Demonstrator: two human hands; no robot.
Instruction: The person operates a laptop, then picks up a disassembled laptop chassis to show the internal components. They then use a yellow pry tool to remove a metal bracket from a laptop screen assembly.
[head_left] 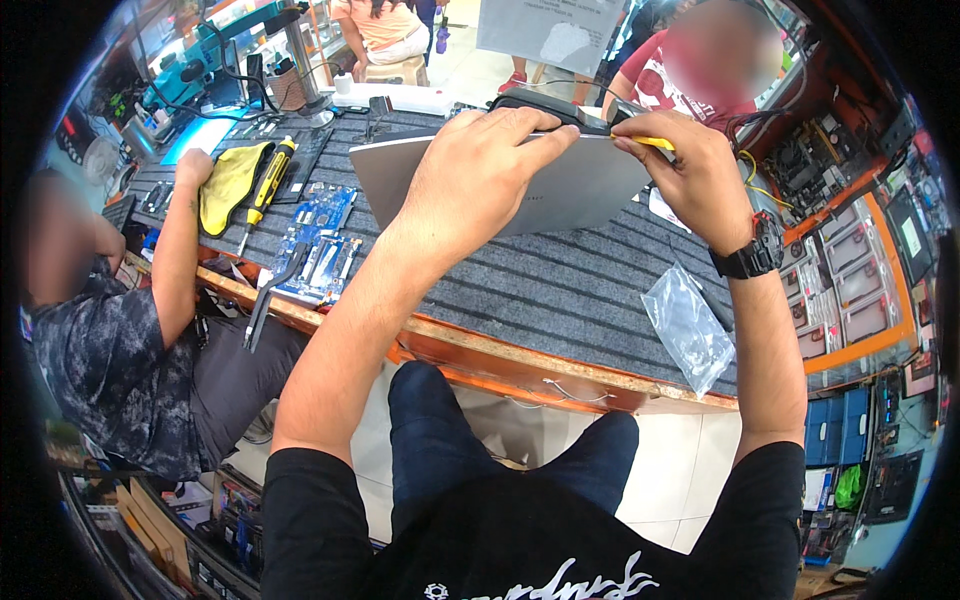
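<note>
A slim grey laptop (590,185) is tilted up on the dark striped mat, its flat grey face toward me. My left hand (475,170) is closed over its upper edge, fingers lying along the far side. At the upper right corner, my right hand (695,180) pinches a thin yellow tool (656,143) against the laptop's edge; the tool's tip is hidden by the fingers. Beyond the laptop lies a black object (545,106), partly covered by it.
Left on the mat are blue circuit boards (322,225), black tweezers (272,290), a yellow screwdriver (268,190) and a yellow cloth (225,190). A clear plastic bag (690,325) lies at right. A co-worker's arm (178,250) rests at left; another person (690,70) sits opposite.
</note>
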